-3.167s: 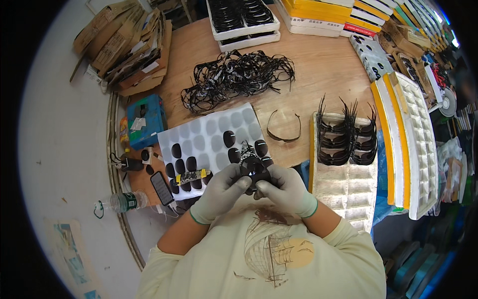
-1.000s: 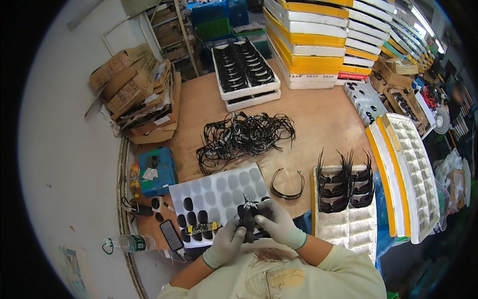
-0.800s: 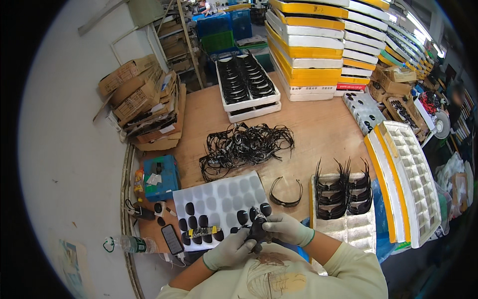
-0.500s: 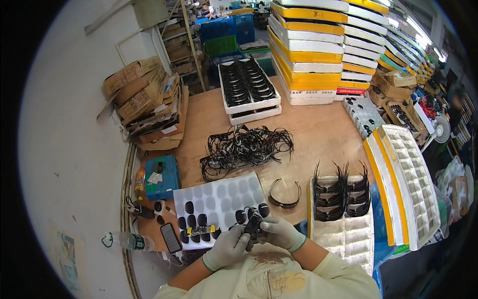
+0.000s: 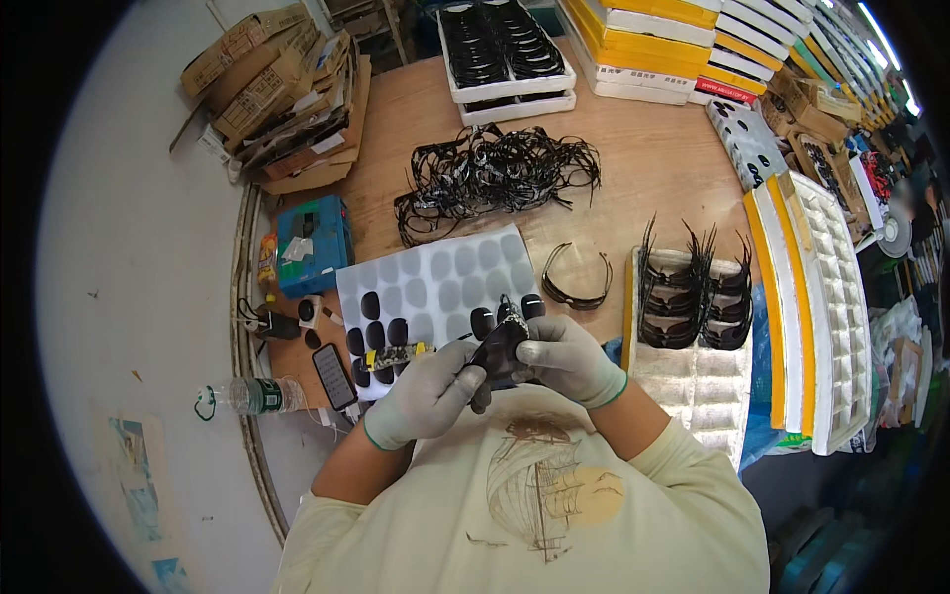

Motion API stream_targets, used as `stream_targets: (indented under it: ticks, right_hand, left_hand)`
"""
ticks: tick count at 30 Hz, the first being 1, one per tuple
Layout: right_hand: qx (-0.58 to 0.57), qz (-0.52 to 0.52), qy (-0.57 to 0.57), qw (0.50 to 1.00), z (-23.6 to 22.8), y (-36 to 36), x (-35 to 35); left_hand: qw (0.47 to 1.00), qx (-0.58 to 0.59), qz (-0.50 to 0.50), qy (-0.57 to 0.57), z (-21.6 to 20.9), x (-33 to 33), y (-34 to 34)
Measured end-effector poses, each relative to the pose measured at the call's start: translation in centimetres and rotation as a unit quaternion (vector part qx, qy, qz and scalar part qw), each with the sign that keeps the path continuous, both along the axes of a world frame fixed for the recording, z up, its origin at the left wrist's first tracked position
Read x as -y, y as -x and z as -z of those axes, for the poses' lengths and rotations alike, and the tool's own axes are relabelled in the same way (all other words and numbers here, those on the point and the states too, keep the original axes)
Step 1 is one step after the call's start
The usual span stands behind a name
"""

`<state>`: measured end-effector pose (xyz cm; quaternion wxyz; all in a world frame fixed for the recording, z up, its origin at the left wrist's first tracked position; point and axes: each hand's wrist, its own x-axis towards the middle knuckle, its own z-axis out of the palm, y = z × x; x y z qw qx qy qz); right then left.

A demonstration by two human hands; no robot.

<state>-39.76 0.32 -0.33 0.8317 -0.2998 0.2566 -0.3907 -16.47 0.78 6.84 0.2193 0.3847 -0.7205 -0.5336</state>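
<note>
My left hand (image 5: 426, 394) and my right hand (image 5: 572, 362), both in whitish gloves, are closed on a pair of dark sunglasses (image 5: 503, 348) in front of my chest. The gloved fingers hide much of the sunglasses. Just beyond lies a white lens tray (image 5: 406, 269) with grey rounded spots and several loose dark lenses (image 5: 370, 305). A yellow and black, patterned slim tool (image 5: 398, 355) rests across its near left part. Right of the tray, a single glasses frame (image 5: 577, 282) lies on the table.
A tangled heap of black frames (image 5: 495, 178) lies mid-table. At right stands a white compartment tray (image 5: 688, 381) with rows of black glasses (image 5: 693, 297), beside upright trays (image 5: 821, 317). A blue box (image 5: 315, 243), phone (image 5: 334, 376), bottle (image 5: 252, 397) and cardboard stack (image 5: 287, 99) are at left.
The view has tipped downward, so the table's things sit higher in the picture. The sunglasses are turned differently between my hands, which both keep hold.
</note>
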Motion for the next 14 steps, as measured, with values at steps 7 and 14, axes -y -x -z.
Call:
stream_targets:
  ticks: [7,14]
  right_hand:
    - [0.095,0.024,-0.039,0.994,0.5,-2.3,-0.5]
    - [-0.019,0.104,0.003,0.994,0.1,-2.5,-1.9]
  left_hand:
    - [0.995,0.009,-0.063,0.080,-1.4,0.2,0.5]
    - [0.985,-0.035,-0.039,-0.165,0.6,0.8,-0.3]
